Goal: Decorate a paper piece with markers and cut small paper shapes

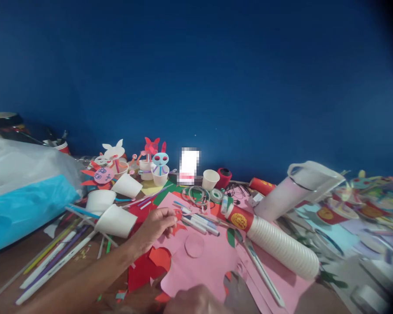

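Leftward, a blue-and-white plastic bag (22, 196) slumps at the edge of a wooden table (3, 270), and coloured drinking straws (52, 266) lie fanned beside it, seemingly left loose so that any one comes up easily. Three white paper cups (116, 220) lie tipped over just past them, while paper-cup rabbit figures (160, 168) stand upright near the blue wall (196, 78), apparently set back clear of the working area. The left hand (155, 226) reaches over a pink paper sheet (199, 270), its fingers (170, 213) loosely curled together at a small red paper scrap (178, 214); whether they pinch it or only touch it, I cannot tell. Marker pens (199, 222) lie just beyond, within easy reach. The right hand (193, 301) shows only its back at the bottom edge, so its fingers cannot be judged. Farther right, a long stack of white paper cups (281, 246) lies across the sheet, perhaps weighing it down, with a white plastic jug (298, 192) tilted behind it.
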Demonstrator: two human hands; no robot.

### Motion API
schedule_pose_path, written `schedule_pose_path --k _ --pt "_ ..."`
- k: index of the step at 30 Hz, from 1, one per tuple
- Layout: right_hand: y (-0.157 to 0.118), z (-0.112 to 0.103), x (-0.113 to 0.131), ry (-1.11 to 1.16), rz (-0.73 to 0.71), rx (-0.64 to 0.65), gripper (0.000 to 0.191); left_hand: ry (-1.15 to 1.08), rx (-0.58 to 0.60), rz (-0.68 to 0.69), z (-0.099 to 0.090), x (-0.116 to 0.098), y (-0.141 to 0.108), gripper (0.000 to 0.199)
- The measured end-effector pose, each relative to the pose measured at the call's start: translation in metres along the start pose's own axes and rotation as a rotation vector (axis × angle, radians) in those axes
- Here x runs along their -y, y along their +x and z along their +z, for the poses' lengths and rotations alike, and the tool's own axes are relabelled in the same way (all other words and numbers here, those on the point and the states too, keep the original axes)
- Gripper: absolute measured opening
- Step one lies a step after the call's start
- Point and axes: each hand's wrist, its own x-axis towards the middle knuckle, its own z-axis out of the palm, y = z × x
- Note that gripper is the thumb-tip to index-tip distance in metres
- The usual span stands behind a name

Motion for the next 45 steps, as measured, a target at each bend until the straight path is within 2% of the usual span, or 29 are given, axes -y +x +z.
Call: schedule_pose_path --k 2,4,6,8,10,12,15,19,24,29,32,34,40,45 --pt "0.007 -0.015 -0.016 0.029 0.046 -0.063 0.017 0.046 -0.004 0.022 0.003 0.003 -0.001 0.011" --pt "0.017 -0.03 -0.034 0.063 0.136 -0.157 0.027 0.125 -0.011 0.072 0.006 0.007 -0.002 0.009" --pt "0.027 -0.041 -0.05 0.315 0.369 -0.38 0.026 0.213 -0.013 0.157 0.009 0.01 -0.005 0.01" --pt "0.034 -0.045 -0.058 0.526 0.461 -0.446 0.019 0.278 -0.006 0.245 0.012 0.012 -0.009 0.011" --pt "0.037 -0.043 -0.059 0.612 0.466 -0.444 0.015 0.312 0.005 0.304 0.014 0.011 -0.013 0.011" --pt "0.037 -0.039 -0.056 0.598 0.448 -0.431 0.01 0.337 0.014 0.333 0.017 0.01 -0.017 0.01" --pt "0.038 -0.034 -0.052 0.553 0.447 -0.437 0.008 0.374 0.013 0.326 0.019 0.007 -0.02 0.011" --pt "0.042 -0.032 -0.055 0.607 0.47 -0.459 0.008 0.382 0.028 0.289 0.018 0.008 -0.018 0.016" --pt "0.043 -0.039 -0.073 0.638 0.506 -0.522 0.01 0.418 0.049 0.253 0.008 0.008 -0.009 0.027" --pt "0.036 -0.056 -0.1 0.687 0.591 -0.611 0.014 0.473 -0.077 0.228 0.0 0.004 -0.004 0.035" --pt "0.032 -0.062 -0.108 0.646 0.604 -0.589 0.014 0.558 -0.137 0.289 -0.003 0.005 -0.002 0.041" --pt "0.029 -0.066 -0.108 0.563 0.577 -0.519 0.012 0.617 -0.124 0.325 -0.003 0.008 -0.001 0.043" --pt "0.022 -0.074 -0.089 0.365 0.38 -0.174 0.013 0.743 0.056 0.358 0.002 0.016 -0.004 0.04" --pt "0.023 -0.064 -0.081 0.158 0.271 -0.06 0.018 0.792 0.153 0.314 0.005 0.018 -0.007 0.038"
